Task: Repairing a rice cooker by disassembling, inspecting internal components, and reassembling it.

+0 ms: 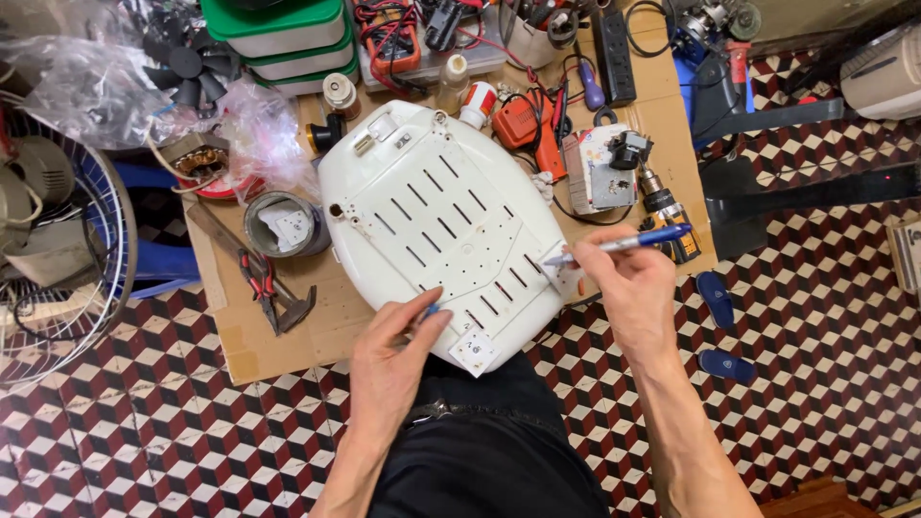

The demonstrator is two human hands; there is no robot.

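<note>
Small repair workshop, maybe set up at home. Low cardboard-topped table (288,336) crowded with tools: red pliers (259,278), orange multimeter (395,38) with wires, power strip (614,48), cordless drill (662,206). Old fan parts around: black fan blade (182,62), copper motor coil (197,158), wire fan guard (67,278) at left. Stacked green-lidded boxes (278,34) at back. Floor of red, black, white cube-pattern tiles (825,317).

White slotted oval base (441,221), blue pen (628,242) tip on edge.

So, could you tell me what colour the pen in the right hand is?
Blue pen, seen in the head view.
</note>
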